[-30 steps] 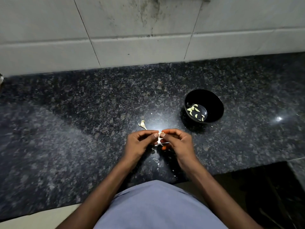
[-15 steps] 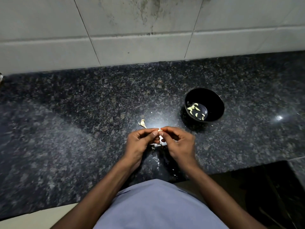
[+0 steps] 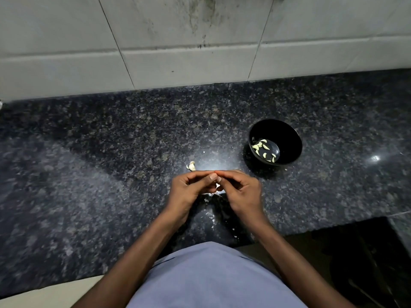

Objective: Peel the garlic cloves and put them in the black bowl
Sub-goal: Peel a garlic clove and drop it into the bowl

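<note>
Both hands have drawn closer over the past second, so the garlic clove (image 3: 217,186) now shows only as a pale sliver pinched between the curled fingers of the left hand (image 3: 189,192) and right hand (image 3: 241,192), low over the counter (image 3: 111,174). It looks small, light and firm with papery, slippery skin, best nipped at a tip. One clove (image 3: 191,166) lies just beyond the hands; peeled ones sit in the black bowl (image 3: 289,132).
</note>
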